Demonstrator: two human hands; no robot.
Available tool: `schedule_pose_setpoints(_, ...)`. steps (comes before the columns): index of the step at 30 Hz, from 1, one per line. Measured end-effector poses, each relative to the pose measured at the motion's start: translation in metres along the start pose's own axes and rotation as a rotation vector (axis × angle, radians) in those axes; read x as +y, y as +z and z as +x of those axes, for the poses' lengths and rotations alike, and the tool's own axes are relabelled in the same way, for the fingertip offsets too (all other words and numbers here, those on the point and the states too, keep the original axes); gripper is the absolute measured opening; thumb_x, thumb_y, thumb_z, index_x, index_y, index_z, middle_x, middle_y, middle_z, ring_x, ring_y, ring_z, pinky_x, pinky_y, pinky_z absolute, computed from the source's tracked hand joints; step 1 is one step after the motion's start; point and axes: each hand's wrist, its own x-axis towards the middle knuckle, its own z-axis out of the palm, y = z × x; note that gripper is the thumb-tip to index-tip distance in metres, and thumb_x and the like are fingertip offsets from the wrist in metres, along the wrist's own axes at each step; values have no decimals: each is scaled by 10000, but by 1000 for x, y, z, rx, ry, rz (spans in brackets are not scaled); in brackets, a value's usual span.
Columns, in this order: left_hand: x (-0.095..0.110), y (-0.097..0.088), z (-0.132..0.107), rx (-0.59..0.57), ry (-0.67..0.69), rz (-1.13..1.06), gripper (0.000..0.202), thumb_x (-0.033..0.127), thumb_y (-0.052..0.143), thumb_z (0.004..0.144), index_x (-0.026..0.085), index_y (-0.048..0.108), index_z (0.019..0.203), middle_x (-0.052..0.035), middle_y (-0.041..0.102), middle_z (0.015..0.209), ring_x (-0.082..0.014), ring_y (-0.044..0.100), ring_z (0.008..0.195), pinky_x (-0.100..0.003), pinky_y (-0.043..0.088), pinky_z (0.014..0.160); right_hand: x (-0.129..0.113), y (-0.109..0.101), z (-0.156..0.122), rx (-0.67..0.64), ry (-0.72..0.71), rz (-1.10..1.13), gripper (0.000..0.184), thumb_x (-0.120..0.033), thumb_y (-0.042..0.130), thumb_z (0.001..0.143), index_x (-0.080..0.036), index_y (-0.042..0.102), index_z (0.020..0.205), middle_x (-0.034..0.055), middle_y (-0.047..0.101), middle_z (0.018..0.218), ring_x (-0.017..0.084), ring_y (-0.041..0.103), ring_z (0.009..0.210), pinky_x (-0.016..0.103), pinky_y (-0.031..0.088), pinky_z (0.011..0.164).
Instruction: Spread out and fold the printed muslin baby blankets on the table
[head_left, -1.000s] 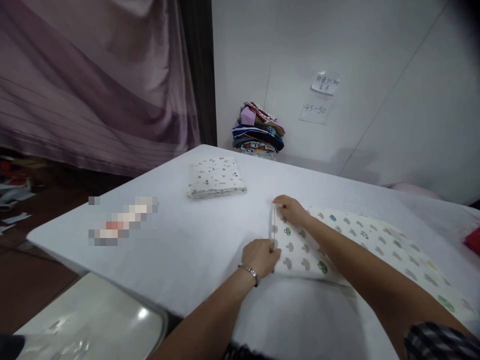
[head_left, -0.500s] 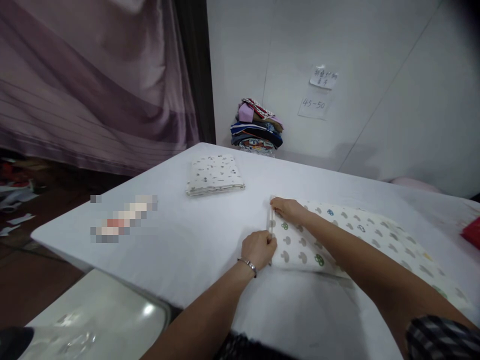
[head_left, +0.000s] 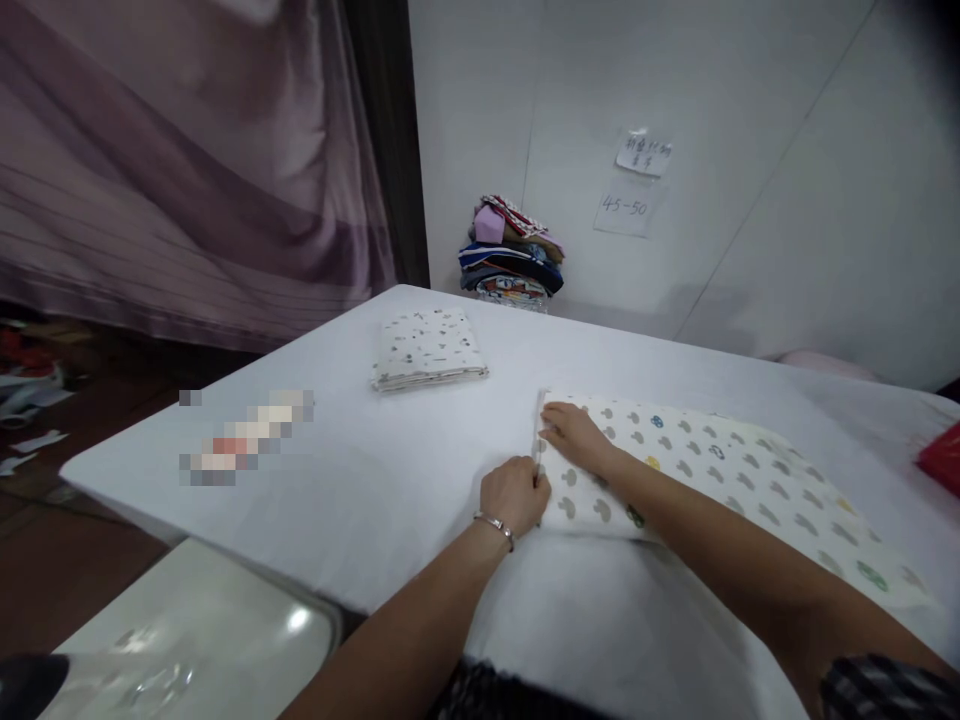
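Observation:
A white cloth printed with grey, blue, yellow and green mushrooms (head_left: 686, 465) stretches across the right half of the table, long and flat. My left hand (head_left: 516, 495), a silver bracelet at its wrist, is closed on the cloth's left edge near the front corner. Over the far part of that same edge lies my right hand (head_left: 576, 437), its thumb and fingers apart and resting on the fabric. My right forearm crosses above the cloth and hides part of it. Left of and behind the hands sits a folded cloth with small dark prints (head_left: 431, 347).
The white-covered table (head_left: 420, 460) carries a blurred-out item (head_left: 247, 437) at left. A stack of folded clothes (head_left: 511, 250) stands behind the far edge by the wall. Something red (head_left: 941, 458) lies at the right edge. A pale stool or chair seat (head_left: 217, 610) is at lower left.
My right hand has loosened from the far corner of the mushroom cloth and shifted slightly toward me, fingers now apart. My left hand keeps its grip on the edge.

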Motion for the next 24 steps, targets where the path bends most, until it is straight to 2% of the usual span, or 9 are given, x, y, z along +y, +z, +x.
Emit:
schedule_pose_setpoints(3,-1,1,1,7,5,2,236,335,414,841,202,608,835,-52,670,910,-205,622,834,-304,413,683,-3,1,-1,-43,2,18,260,-265,530,857,-175,626,1082,102,571,1213,223,480,1153,361,339,1006)
schedule_pose_setpoints(5,-1,1,1,1,13,2,242,332,404,851,203,606,816,-49,673,907,-203,622,846,-303,411,687,-5,-2,-3,-67,38,63,316,-305,536,856,-170,610,1131,110,548,1259,215,480,1166,350,343,1008)
schedule_pose_setpoints(7,-1,0,2,-8,13,4,256,335,393,862,204,607,812,-49,677,904,-202,624,854,-303,410,692,-10,-4,-11,-83,68,74,408,-364,517,867,-159,559,1218,124,479,1344,227,412,1246,379,298,1044)
schedule_pose_setpoints(11,-1,-2,3,-23,8,10,269,341,386,873,208,612,814,-51,683,908,-198,625,863,-298,409,690,-26,-3,-33,-184,74,14,503,-423,425,904,-194,426,1352,112,311,1468,258,191,1373,509,126,1091)
schedule_pose_setpoints(14,-1,-4,3,-23,6,12,268,340,389,873,211,614,803,-44,687,907,-192,625,856,-292,404,686,-40,-10,-44,-260,125,47,525,-429,397,912,-195,386,1382,114,247,1494,251,146,1387,517,102,1094)
schedule_pose_setpoints(17,-2,-4,5,-19,-1,28,271,345,393,870,212,612,783,-44,690,890,-195,627,841,-290,395,666,-49,-28,-55,-183,157,75,551,-474,373,916,-199,371,1394,98,205,1508,237,99,1396,499,81,1104)
schedule_pose_setpoints(20,-2,-5,6,-15,2,43,302,359,369,876,213,603,754,-49,690,873,-203,625,820,-293,386,642,-50,-38,-76,-85,171,2,575,-522,344,919,-215,352,1405,87,171,1518,244,66,1399,507,36,1104)
schedule_pose_setpoints(24,-1,-5,8,-10,-4,56,324,379,345,883,215,593,754,-55,689,890,-209,619,836,-294,395,660,-45,-28,-100,-158,232,-45,622,-560,322,912,-179,354,1404,134,207,1503,286,112,1389,539,52,1094)
